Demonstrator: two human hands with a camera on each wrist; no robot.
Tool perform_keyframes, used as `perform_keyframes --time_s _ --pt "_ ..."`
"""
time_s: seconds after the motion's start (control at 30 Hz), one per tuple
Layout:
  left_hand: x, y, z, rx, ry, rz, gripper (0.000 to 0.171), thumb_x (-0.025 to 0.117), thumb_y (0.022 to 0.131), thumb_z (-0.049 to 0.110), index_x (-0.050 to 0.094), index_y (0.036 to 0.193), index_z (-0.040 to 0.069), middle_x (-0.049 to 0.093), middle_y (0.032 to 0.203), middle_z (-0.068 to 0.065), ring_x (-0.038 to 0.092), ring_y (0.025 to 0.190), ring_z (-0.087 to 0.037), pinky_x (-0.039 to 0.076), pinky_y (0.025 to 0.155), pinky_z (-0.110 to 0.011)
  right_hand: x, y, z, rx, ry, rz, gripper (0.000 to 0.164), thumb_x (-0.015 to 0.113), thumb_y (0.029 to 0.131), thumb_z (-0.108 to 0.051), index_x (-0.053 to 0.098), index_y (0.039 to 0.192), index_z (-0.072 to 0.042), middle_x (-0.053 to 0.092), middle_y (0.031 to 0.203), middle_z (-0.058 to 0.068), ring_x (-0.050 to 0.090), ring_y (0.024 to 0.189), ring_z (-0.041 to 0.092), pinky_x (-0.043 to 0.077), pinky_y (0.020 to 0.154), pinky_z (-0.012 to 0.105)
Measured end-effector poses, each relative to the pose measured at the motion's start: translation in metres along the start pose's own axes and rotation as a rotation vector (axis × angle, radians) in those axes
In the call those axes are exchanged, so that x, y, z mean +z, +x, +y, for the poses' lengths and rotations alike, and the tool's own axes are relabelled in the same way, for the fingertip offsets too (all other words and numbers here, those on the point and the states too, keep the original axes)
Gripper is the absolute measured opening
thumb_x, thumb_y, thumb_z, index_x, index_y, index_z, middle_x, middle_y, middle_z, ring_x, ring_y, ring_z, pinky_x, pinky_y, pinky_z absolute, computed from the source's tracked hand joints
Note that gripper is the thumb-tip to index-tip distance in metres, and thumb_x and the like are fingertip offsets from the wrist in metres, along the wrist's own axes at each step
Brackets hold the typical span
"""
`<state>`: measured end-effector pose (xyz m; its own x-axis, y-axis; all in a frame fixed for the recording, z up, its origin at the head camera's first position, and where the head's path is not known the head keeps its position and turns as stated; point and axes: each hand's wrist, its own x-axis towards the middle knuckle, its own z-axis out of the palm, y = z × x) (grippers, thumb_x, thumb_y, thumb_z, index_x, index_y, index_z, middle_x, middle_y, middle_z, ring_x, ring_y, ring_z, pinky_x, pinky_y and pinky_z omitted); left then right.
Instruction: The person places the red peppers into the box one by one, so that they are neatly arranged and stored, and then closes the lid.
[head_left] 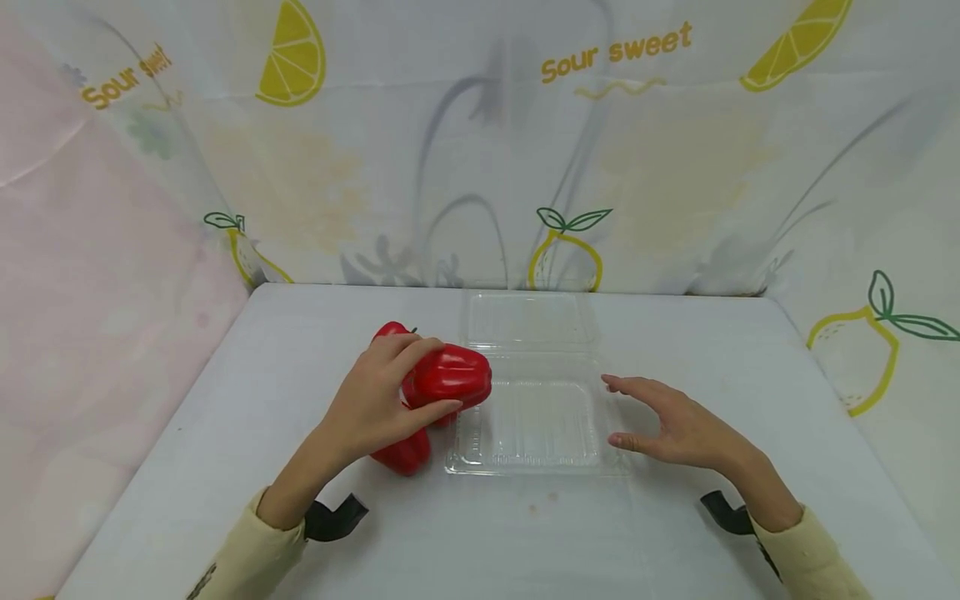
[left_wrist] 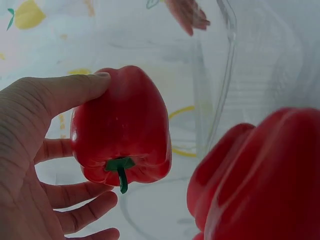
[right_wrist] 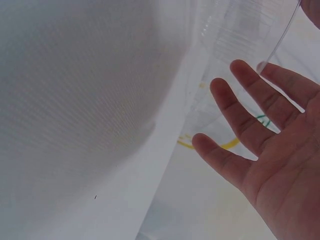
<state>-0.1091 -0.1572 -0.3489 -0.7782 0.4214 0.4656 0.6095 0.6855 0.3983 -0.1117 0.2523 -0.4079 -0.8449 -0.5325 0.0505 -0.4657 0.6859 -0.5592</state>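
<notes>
A red bell pepper [head_left: 452, 375] is in my left hand [head_left: 382, 400], gripped between thumb and fingers over the left edge of a clear plastic clamshell container [head_left: 540, 421]. Its green stem shows in the left wrist view, where the thumb lies along the side of the pepper [left_wrist: 122, 122]. Another red pepper [head_left: 402, 452] lies in front of and below that hand, and a further one [head_left: 390, 329] shows behind it, partly hidden. The container stands with its lid [head_left: 528, 321] folded back. Beside its right edge my right hand [head_left: 675, 425] holds nothing, fingers extended toward the container.
The white table [head_left: 720, 350] meets a lemon-print cloth [head_left: 660, 150] at the back and sides. Black wrist straps or mounts [head_left: 333, 518] stick out below each wrist.
</notes>
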Motion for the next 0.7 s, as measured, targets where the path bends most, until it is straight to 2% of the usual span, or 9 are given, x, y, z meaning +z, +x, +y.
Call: perform_keyframes --time_s 0.3,0.7 --pt "0.016 0.009 0.013 -0.003 -0.011 -0.036 0.064 0.084 0.074 0.043 0.059 0.128 0.019 0.059 0.118 -0.003 0.054 0.109 -0.021 0.055 0.078 -0.041 0.001 0.001 0.002 0.000 0.002 -0.004 0.080 0.072 0.085 -0.053 0.045 0.147 -0.011 0.051 0.144 0.003 0.050 0.128 0.027 0.041 0.100 0.057" --pt "0.045 0.012 0.030 0.003 -0.009 -0.098 0.066 0.084 0.071 0.045 0.061 0.128 0.019 0.061 0.117 -0.003 0.055 0.104 -0.018 0.054 0.077 -0.033 0.001 0.001 -0.001 0.040 0.018 -0.022 0.081 0.072 0.084 -0.055 0.045 0.147 -0.012 0.051 0.144 0.004 0.049 0.129 0.028 0.041 0.100 0.059"
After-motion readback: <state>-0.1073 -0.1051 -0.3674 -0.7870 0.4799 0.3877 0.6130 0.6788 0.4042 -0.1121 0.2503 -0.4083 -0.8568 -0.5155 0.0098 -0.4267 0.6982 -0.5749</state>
